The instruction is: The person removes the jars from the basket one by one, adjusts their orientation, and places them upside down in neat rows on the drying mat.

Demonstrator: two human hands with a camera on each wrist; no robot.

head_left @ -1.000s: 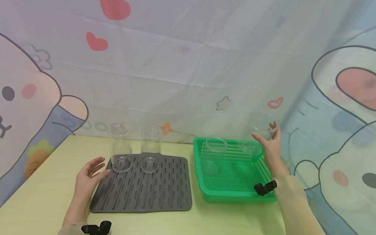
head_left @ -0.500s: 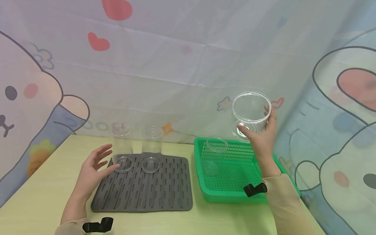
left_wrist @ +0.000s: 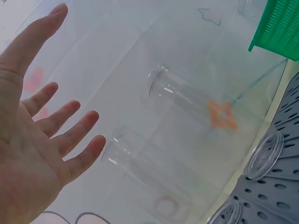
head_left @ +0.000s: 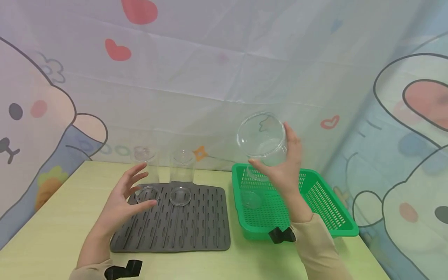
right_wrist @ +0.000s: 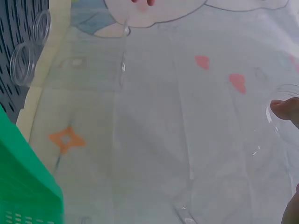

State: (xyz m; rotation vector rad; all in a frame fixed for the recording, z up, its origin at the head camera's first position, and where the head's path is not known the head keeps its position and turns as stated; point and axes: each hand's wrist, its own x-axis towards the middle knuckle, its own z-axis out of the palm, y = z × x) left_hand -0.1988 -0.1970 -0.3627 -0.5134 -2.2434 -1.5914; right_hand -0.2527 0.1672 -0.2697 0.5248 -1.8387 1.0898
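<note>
My right hand grips a clear drinking glass by its side, thumb and fingers spread round it, wide rim facing up. The glass is over the green basket; inside stands a second clear glass, partly hidden behind the held one. To the left, two tall clear glasses, the left one and its neighbour, stand on the dark grey mat. My left hand is in front of the left glass, fingers parted and holding nothing; its palm shows bare in the left wrist view.
Mat and basket lie side by side on a pale yellow table, with a narrow strip of tabletop between them. A printed cloth hangs right behind the table's back edge and on both sides.
My right hand has lifted the glass from the basket's right back part and carried it left, over the basket's left part. The left hand has moved right and slightly up, in front of the left glass.
</note>
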